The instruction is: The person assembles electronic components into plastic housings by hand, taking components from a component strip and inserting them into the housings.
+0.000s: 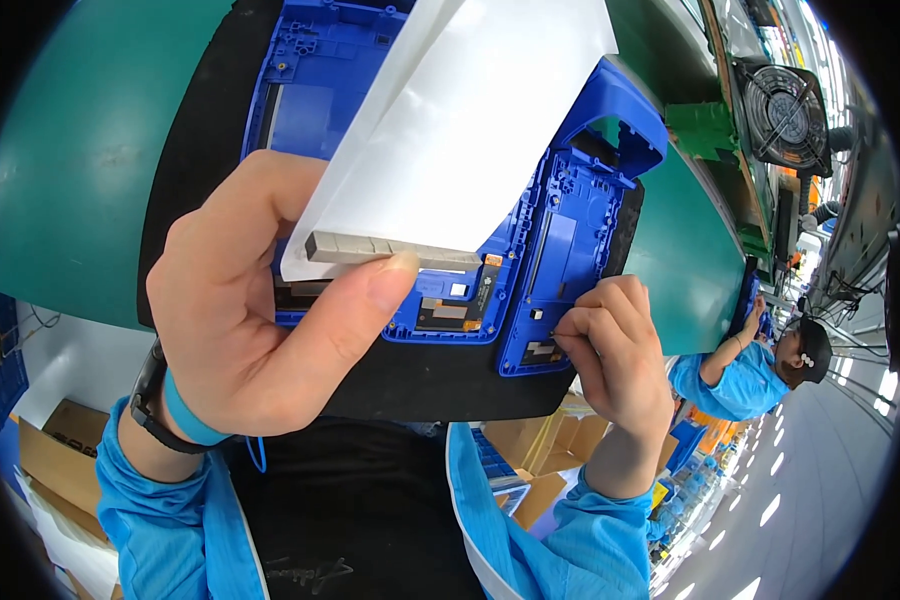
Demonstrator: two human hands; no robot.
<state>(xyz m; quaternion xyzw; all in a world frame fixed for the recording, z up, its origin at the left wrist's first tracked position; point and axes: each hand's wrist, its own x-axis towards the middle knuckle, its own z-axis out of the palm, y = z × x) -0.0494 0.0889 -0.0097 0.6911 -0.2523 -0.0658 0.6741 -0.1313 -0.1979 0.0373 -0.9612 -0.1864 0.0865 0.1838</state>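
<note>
My left hand [260, 320] pinches a white sheet [470, 120] with a grey strip [390, 250] along its lower edge, thumb pressed on that strip. The sheet hangs over a blue plastic device frame [560, 230] that lies on a black mat [190, 130]. A small brown flex circuit [485, 290] shows near the frame's lower edge. My right hand [615, 350] has its fingers curled, fingertips touching the frame's lower right corner. Both sleeves are blue, and a dark band circles my left wrist.
The mat rests on a green conveyor surface [80, 150]. A fan with a wire guard [785, 110] stands at the upper right. Another person in a blue coat and dark cap [760, 370] works further along the line. Cardboard boxes [55, 450] sit below.
</note>
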